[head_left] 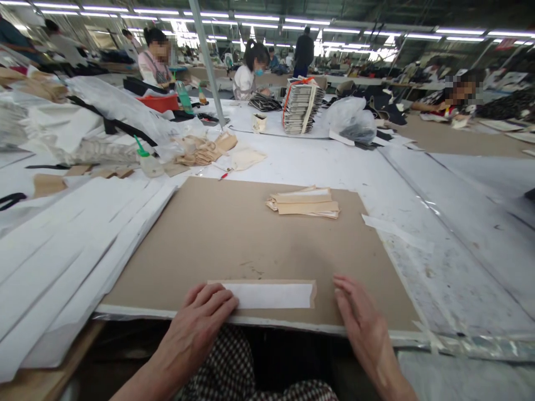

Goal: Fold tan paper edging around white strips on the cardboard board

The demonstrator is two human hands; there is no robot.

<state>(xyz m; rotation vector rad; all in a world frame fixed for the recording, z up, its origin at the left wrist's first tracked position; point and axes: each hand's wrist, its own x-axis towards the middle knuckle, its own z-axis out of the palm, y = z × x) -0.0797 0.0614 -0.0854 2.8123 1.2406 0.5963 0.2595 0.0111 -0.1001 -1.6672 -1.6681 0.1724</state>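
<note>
Left hand lay flat, fingers close together and stretched out, over the left end of the white strip; no grip that I could see, and from where I stood I couldn't tell whether the thumb pinched anything. Right hand was loosely half-open, fingers slightly bent, holding nothing, just off the strip's right end.

White strip sat on a tan backing piece, near the front edge of the brown board; tan showed along the top and right end. Pile of tan and white strips lay farther back on the board.

Risks, as I judged them: only the left end was pinned, so the right end could swing askew if that hand dragged sideways. White could slide on tan, leaving an uneven border; couldn't tell if the two were stuck together. The tan's right end looked uneven, so a brush from the right hand could crease it. With the board's edge so close, a pull toward the body could tip the pieces into the lap. Off left, the loose white sheets overlapped the board's side; an elbow could scatter them.
</note>
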